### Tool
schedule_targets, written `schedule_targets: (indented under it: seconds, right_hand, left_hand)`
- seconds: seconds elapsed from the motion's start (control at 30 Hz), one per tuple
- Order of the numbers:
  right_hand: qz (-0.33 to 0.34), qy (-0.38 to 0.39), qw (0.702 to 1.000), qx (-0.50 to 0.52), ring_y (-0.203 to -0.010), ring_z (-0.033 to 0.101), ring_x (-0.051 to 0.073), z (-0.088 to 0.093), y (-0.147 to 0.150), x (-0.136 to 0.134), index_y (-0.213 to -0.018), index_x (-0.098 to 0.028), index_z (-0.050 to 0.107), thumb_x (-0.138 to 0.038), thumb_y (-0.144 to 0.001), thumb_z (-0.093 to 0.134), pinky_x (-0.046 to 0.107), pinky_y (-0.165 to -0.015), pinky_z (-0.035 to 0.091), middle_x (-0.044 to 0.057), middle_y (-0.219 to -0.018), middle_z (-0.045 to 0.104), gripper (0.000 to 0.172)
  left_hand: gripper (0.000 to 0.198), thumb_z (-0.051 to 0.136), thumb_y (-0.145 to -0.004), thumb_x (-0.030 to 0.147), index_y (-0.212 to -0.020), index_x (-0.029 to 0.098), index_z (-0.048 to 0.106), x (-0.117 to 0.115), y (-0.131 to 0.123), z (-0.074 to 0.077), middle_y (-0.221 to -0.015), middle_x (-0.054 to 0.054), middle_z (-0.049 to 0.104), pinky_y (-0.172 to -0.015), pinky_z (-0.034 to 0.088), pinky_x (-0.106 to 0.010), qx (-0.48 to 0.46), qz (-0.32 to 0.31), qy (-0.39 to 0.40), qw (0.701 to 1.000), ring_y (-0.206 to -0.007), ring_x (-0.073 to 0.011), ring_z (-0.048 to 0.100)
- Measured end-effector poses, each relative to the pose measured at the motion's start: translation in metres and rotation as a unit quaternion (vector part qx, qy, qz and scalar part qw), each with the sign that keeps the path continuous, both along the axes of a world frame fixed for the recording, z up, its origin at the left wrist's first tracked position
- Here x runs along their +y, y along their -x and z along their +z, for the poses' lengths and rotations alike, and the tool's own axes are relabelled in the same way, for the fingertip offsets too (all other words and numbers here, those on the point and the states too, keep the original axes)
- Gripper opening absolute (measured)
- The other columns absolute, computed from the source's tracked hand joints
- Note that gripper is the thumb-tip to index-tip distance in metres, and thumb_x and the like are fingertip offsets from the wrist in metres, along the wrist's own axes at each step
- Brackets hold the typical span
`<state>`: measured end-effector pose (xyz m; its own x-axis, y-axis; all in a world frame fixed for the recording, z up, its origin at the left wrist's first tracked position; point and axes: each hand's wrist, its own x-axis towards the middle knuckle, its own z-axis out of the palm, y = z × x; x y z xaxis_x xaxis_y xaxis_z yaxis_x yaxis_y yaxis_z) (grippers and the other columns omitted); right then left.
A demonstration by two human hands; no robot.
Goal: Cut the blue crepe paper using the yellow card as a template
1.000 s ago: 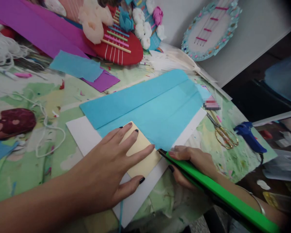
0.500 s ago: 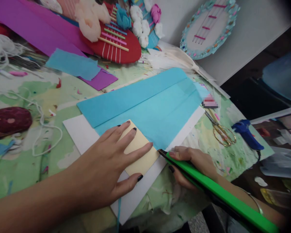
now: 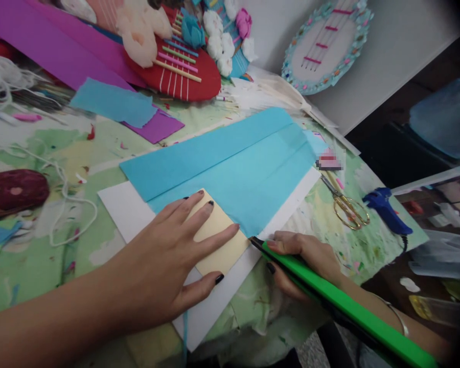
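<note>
My left hand [image 3: 187,250] lies spread over a cream-coloured card [image 3: 220,245], pressing it down with the fingers apart. Under the card is a turquoise sheet of crepe paper [image 3: 230,174] with lengthwise folds, and beneath that a white sheet [image 3: 117,204]. My right hand [image 3: 306,260] is closed around what looks like a green-and-black utility knife [image 3: 329,291]. Its dark tip meets the card's right corner, by the cut edge of the crepe paper. The rest of its long body runs back along my right forearm.
Gold-handled scissors [image 3: 348,207] and a blue glue gun [image 3: 389,209] lie to the right. At the back are purple paper [image 3: 72,56], a red oval [image 3: 176,76] with coloured sticks, and a decorated oval [image 3: 327,48] against the wall. White cord [image 3: 67,199] trails at left.
The whole view has shifted very slightly. Both hands, the card and the utility knife keep nearly the same places, with the tip still at the card's corner.
</note>
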<state>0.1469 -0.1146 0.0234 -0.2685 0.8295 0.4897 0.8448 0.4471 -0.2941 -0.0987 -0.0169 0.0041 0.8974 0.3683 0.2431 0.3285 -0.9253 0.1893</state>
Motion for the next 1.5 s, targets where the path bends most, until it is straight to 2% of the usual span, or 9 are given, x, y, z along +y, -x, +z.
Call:
schedule_targets:
  seconds: [0.23, 0.4, 0.67, 0.8, 0.93, 1.03, 1.13, 1.23, 1.5]
  right_hand:
    - [-0.002, -0.010, 1.000, -0.001, -0.045, 0.063, 0.014, 0.001, -0.002, -0.001, -0.089, -0.025, 0.050, -0.017, -0.075, 0.054, 0.022, -0.042, 0.046, -0.004, -0.058, 0.064, 0.016]
    - [0.003, -0.003, 1.000, -0.004, -0.046, 0.065, 0.016, 0.001, -0.003, -0.003, -0.090, -0.025, 0.051, -0.016, -0.074, 0.056, 0.024, -0.040, 0.046, -0.002, -0.057, 0.065, 0.019]
    - [-0.005, -0.018, 1.000, -0.006, -0.046, 0.064, 0.015, -0.002, -0.003, -0.007, -0.090, -0.024, 0.053, -0.018, -0.075, 0.059, 0.022, -0.042, 0.046, -0.004, -0.058, 0.064, 0.017]
    - [-0.019, -0.016, 0.996, 0.088, -0.050, 0.065, 0.015, -0.009, -0.007, -0.011, -0.094, -0.025, 0.055, -0.018, -0.076, 0.060, 0.024, -0.044, 0.049, -0.001, -0.067, 0.068, 0.020]
    - [-0.055, -0.069, 0.982, 0.166, -0.067, 0.071, 0.018, -0.019, -0.012, -0.008, -0.110, -0.027, 0.060, -0.022, -0.079, 0.066, 0.028, -0.056, 0.057, 0.003, -0.088, 0.073, 0.032]
    - [-0.054, -0.017, 0.986, 0.158, -0.084, 0.072, 0.018, -0.018, -0.012, -0.003, -0.121, -0.030, 0.058, -0.018, -0.084, 0.064, 0.030, -0.073, 0.059, 0.001, -0.098, 0.074, 0.039]
    - [-0.075, 0.016, 0.991, 0.113, -0.096, 0.071, 0.020, -0.013, -0.011, 0.001, -0.120, -0.029, 0.060, -0.020, -0.089, 0.062, 0.032, -0.084, 0.057, 0.002, -0.102, 0.074, 0.033]
    - [-0.074, 0.032, 0.995, 0.054, -0.102, 0.070, 0.021, -0.011, -0.012, 0.003, -0.118, -0.026, 0.061, -0.025, -0.089, 0.062, 0.031, -0.085, 0.057, 0.004, -0.109, 0.073, 0.029]
    - [-0.064, 0.052, 0.996, 0.041, -0.105, 0.069, 0.019, -0.012, -0.013, 0.002, -0.118, -0.026, 0.061, -0.022, -0.091, 0.057, 0.029, -0.088, 0.056, 0.004, -0.116, 0.070, 0.028]
  left_hand:
    - [0.057, 0.054, -0.088, 0.039, -0.144, 0.031, 0.044, -0.005, -0.002, 0.001, -0.145, -0.016, 0.041, -0.105, 0.034, -0.061, -0.017, 0.033, 0.018, 0.999, -0.139, -0.0433, 0.031]
    - [0.062, 0.054, -0.089, 0.043, -0.147, 0.032, 0.038, -0.001, -0.001, 0.001, -0.143, -0.017, 0.043, -0.101, 0.040, -0.062, 0.006, 0.000, 0.001, 1.000, -0.138, -0.0447, 0.032]
    - [0.063, 0.054, -0.089, 0.042, -0.148, 0.032, 0.037, 0.000, 0.000, 0.001, -0.143, -0.017, 0.043, -0.101, 0.039, -0.061, 0.008, 0.002, -0.004, 1.000, -0.137, -0.0443, 0.033]
    - [0.062, 0.053, -0.090, 0.042, -0.148, 0.031, 0.037, 0.001, -0.001, 0.000, -0.141, -0.017, 0.044, -0.101, 0.039, -0.061, 0.004, -0.004, -0.016, 1.000, -0.137, -0.0444, 0.034]
    - [0.060, 0.052, -0.090, 0.042, -0.147, 0.028, 0.040, 0.000, -0.001, 0.001, -0.140, -0.019, 0.043, -0.099, 0.039, -0.062, 0.001, -0.011, -0.025, 1.000, -0.136, -0.0459, 0.033]
    - [0.060, 0.051, -0.090, 0.041, -0.147, 0.025, 0.040, -0.002, -0.001, 0.002, -0.140, -0.020, 0.044, -0.102, 0.036, -0.063, 0.008, -0.007, -0.023, 1.000, -0.138, -0.0452, 0.032]
    - [0.061, 0.049, -0.091, 0.043, -0.148, 0.025, 0.037, -0.002, 0.000, 0.002, -0.138, -0.019, 0.047, -0.103, 0.028, -0.070, 0.020, 0.003, -0.032, 0.999, -0.138, -0.0451, 0.032]
    - [0.064, 0.047, -0.091, 0.047, -0.149, 0.026, 0.032, -0.002, 0.002, 0.001, -0.140, -0.019, 0.044, -0.101, 0.022, -0.076, 0.026, 0.021, -0.040, 0.999, -0.139, -0.0487, 0.027]
    - [0.072, 0.051, -0.087, 0.054, -0.148, 0.020, 0.035, -0.001, 0.004, -0.003, -0.147, -0.021, 0.035, -0.105, 0.025, -0.072, 0.034, 0.038, -0.029, 0.998, -0.139, -0.0495, 0.025]
